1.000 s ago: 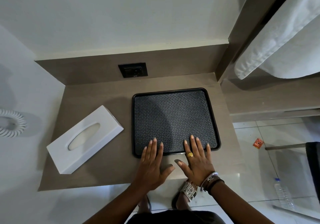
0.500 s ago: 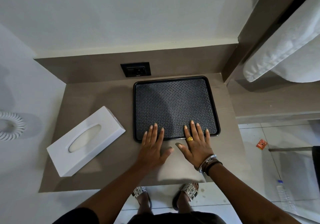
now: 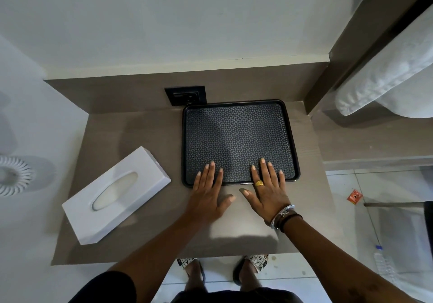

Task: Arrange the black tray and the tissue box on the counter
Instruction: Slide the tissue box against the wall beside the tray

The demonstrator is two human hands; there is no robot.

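Black tray [image 3: 236,136] has been slid away from the body until its far edge meets the back wall by the socket [image 3: 186,95]. Left hand [image 3: 207,191] and right hand [image 3: 267,191] are laid flat, open, fingertips on its near edge, nothing gripped. Tray judged placed; tissue box [image 3: 116,195], left of the hands, untouched and askew on the counter [image 3: 150,134].

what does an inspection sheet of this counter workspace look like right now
surface: brown counter, bare between items
job's things: black tray flat, far edge at back wall under wall socket; white tissue box angled, left of and apart from tray
clutter: nothing seen
grippers: left hand and right hand flat, fingertips on tray's near edge
cables: coiled white cord on left wall
surroundings: white towel upper right; water bottle and orange wrapper on floor
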